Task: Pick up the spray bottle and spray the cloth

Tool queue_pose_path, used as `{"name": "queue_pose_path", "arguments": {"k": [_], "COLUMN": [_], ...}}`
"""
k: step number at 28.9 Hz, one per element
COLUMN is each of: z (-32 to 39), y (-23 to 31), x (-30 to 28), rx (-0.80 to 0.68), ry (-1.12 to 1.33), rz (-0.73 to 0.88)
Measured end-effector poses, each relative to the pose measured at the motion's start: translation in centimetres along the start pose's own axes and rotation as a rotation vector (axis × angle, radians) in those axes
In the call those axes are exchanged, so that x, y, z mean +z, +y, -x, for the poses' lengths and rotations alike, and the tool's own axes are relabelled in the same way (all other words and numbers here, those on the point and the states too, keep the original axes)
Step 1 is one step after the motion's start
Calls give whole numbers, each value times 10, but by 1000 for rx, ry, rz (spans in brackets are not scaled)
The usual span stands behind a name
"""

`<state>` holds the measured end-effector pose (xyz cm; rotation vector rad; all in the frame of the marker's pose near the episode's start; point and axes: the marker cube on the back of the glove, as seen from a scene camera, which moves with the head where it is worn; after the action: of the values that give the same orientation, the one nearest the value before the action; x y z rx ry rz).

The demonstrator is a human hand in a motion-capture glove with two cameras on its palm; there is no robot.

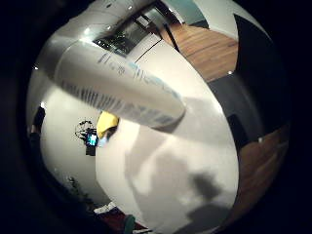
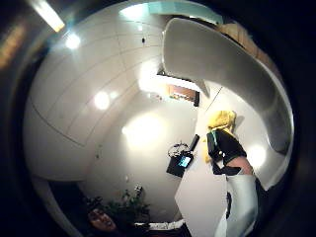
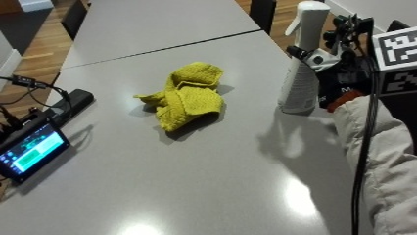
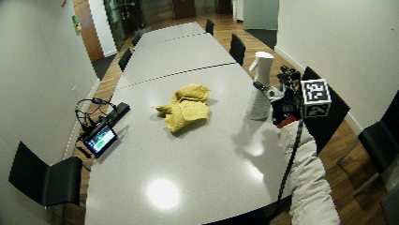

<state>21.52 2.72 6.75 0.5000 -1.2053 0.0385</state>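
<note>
Pick-up step: right hand (image 3: 345,81) sits against the spray bottle (image 3: 301,58); grip state cannot be determined. Next: lift, aim nozzle toward the cloth (image 3: 186,95) beside the bottle

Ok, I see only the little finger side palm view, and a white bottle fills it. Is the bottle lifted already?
Observer: It seems not. In the outside view, the spray bottle stands upright on the table.
Operator: Where is the cloth?
Observer: The yellow cloth lies crumpled mid-table, apart from the bottle.
Operator: And the hand?
Observer: The gloved right hand is at the bottle's neck; I cannot tell whether it grips.
</note>
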Motion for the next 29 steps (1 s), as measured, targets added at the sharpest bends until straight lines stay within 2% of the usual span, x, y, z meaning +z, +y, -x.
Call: {"name": "queue_pose_path", "arguments": {"k": [9, 21, 29], "z": [-27, -10, -4], "y": [-3, -12, -13], "x": [23, 27, 19], "rx": [82, -63, -46], "ry": [-133, -226, -229], "rz": [67, -7, -73]}}
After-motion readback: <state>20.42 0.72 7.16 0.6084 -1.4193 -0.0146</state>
